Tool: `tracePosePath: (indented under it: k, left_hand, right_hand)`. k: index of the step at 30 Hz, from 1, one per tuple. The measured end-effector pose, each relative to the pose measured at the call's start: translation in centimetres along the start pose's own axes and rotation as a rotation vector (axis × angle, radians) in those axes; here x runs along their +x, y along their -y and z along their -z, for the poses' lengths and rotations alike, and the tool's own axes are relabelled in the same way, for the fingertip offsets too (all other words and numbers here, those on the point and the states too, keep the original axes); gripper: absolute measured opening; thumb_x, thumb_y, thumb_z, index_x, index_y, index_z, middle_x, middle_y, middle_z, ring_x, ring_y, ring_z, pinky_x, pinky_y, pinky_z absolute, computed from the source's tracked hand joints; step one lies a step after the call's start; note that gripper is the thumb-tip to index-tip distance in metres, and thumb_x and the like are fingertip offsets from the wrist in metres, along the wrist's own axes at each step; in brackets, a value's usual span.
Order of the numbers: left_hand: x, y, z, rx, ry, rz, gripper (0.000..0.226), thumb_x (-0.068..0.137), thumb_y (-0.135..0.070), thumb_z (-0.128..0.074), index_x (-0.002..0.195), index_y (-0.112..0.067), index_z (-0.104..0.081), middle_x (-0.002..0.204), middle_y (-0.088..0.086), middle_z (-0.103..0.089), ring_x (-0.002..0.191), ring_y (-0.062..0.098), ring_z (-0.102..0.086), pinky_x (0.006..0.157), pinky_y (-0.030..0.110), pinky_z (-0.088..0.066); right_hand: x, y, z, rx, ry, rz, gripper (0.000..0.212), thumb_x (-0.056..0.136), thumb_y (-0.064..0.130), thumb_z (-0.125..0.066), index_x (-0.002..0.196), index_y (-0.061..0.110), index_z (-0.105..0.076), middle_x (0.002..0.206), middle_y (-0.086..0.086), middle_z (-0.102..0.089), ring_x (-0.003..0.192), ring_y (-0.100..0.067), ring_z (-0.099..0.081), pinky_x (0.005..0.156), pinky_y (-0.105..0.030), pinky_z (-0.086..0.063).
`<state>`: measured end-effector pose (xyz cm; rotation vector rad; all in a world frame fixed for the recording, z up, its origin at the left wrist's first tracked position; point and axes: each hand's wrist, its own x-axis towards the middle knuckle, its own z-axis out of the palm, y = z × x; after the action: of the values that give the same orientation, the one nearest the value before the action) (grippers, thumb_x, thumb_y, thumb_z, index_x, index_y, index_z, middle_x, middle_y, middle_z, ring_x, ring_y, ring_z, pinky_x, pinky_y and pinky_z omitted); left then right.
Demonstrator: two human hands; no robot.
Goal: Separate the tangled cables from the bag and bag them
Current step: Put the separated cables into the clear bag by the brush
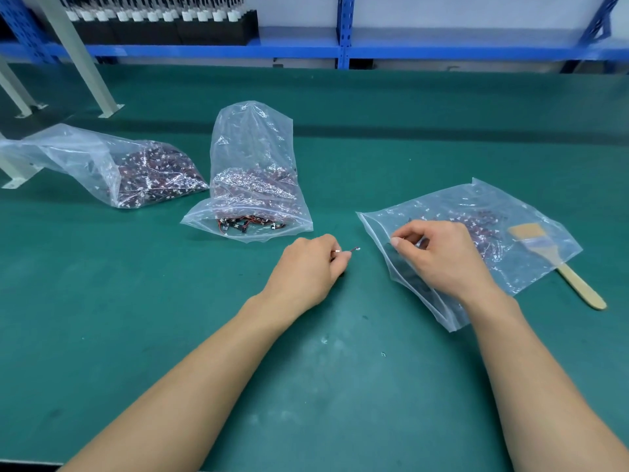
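Three clear plastic bags on the green desk (340, 386), each holding a mass of red-and-black cables (156, 172) with white connectors. Left bag (102, 161) slumped on its side near the far-left corner. Middle bag (252, 148) standing half upright toward the desk's centre, zip mouth facing the near edge, a few cables lying at that mouth. Right bag (510, 199) lying flat toward the right edge, thinly filled, mouth turned to the left.

One cable (354, 249) outside the bags, pinched between thumb and curled fingers of the left hand (306, 267), one end poking out to the right, between middle bag and right bag. Right hand (439, 257) resting on the right bag, thumb and forefinger curled and pinching the film near its mouth.

One wooden-handled brush (582, 291) by the right edge, bristles seen through the right bag's corner, handle pointing to the near-right corner; over or under the film not clear. Beyond the far edge, blue shelving (343, 28) with one row of white-capped parts (163, 17) in a black tray.
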<state>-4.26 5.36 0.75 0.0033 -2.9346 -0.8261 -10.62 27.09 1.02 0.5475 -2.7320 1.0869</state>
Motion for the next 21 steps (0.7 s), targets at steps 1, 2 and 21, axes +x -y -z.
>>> tracePosePath:
  k: [1,2,21]
  left_hand:
    - [0.1,-0.6,0.0,-0.100,0.009,0.024,0.030,0.100,-0.041,-0.054,0.085,-0.016,-0.061,0.071,-0.002,-0.063,0.069,0.021,-0.055,0.061,0.035,-0.044]
    - [0.2,-1.4,-0.1,-0.193,0.014,0.051,0.032,0.099,-0.042,-0.055,0.080,-0.016,-0.060,0.065,-0.006,-0.059,0.062,0.016,-0.051,0.055,0.032,-0.039]
    - [1.8,-6.1,-0.9,-0.234,0.044,0.190,0.031,0.095,-0.033,-0.056,0.073,-0.011,-0.055,0.070,0.002,-0.059,0.069,0.028,-0.051,0.054,0.032,-0.035]
  right_hand:
    - [0.0,0.0,0.0,0.007,-0.002,0.000,0.011,0.090,0.027,-0.072,0.080,0.032,-0.074,0.072,0.023,-0.066,0.064,-0.002,-0.058,0.064,-0.018,-0.045]
    - [0.0,0.1,0.0,0.014,-0.002,0.001,0.010,0.090,0.027,-0.072,0.081,0.032,-0.074,0.073,0.025,-0.066,0.064,-0.002,-0.058,0.063,-0.015,-0.043]
    - [0.0,1.8,0.5,0.226,-0.180,-0.039,0.025,0.088,0.021,-0.071,0.070,0.038,-0.068,0.066,0.025,-0.066,0.056,0.002,-0.057,0.057,-0.007,-0.040]
